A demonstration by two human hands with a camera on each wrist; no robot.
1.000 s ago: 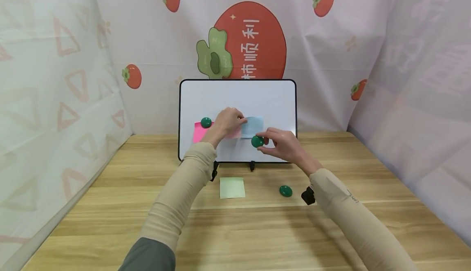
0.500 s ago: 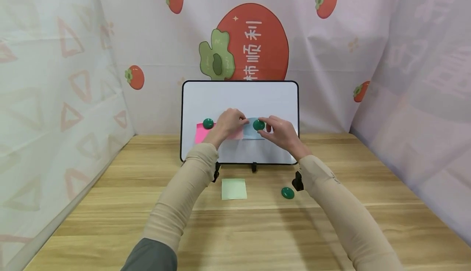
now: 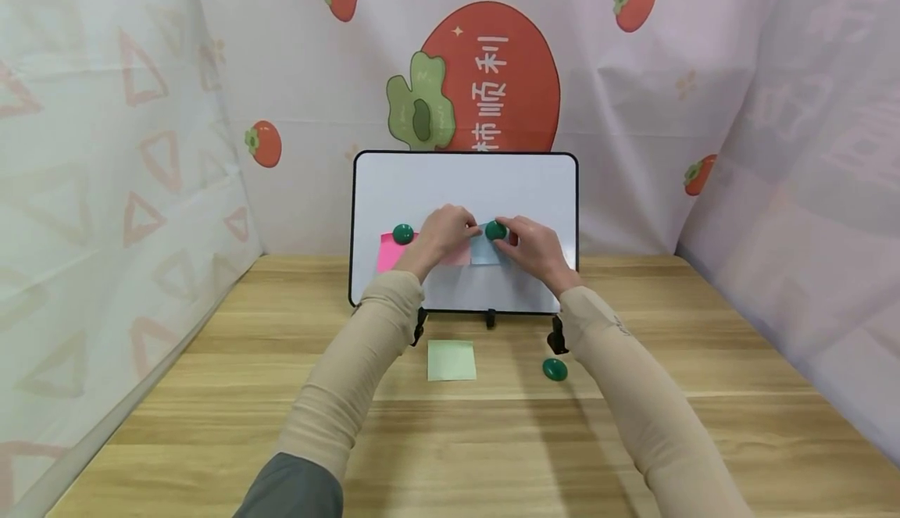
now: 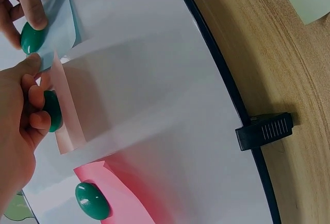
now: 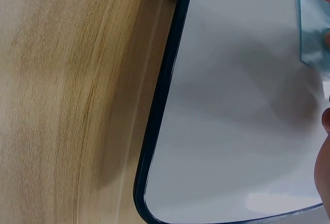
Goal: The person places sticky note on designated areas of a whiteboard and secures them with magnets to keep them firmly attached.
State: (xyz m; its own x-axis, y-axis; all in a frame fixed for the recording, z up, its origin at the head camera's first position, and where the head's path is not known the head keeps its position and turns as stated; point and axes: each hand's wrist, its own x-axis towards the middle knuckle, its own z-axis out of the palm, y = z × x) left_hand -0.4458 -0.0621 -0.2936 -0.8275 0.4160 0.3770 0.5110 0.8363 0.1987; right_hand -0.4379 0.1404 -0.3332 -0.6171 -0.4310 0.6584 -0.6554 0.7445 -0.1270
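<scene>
A whiteboard (image 3: pixel 534 182) with a black frame stands on the table. My right hand (image 3: pixel 537 248) pinches a round green magnet (image 4: pixel 32 37) at the upper part of a blue sticky note (image 3: pixel 485 251). At that note's upper left corner, my left hand (image 3: pixel 446 233) pinches the paper between thumb and finger. Its other fingers are curled near a second green magnet (image 4: pixel 52 112) on a pale pink note (image 4: pixel 69 116). To the left, a third green magnet (image 3: pixel 403 234) sits on a bright pink note (image 3: pixel 390 252), partly hidden by my left arm in the head view.
A pale green sticky note (image 3: pixel 451 360) lies on the wooden table (image 3: pixel 450 448) in front of the board. Another green magnet (image 3: pixel 555 369) lies to its right. Black clips (image 4: pixel 265 130) grip the board's lower edge. Patterned cloth (image 3: pixel 302 205) hangs behind and at both sides.
My right hand has moved up with the green magnet, from the blue note's lower edge to its upper part. The left hand has stayed at the note's corner.
</scene>
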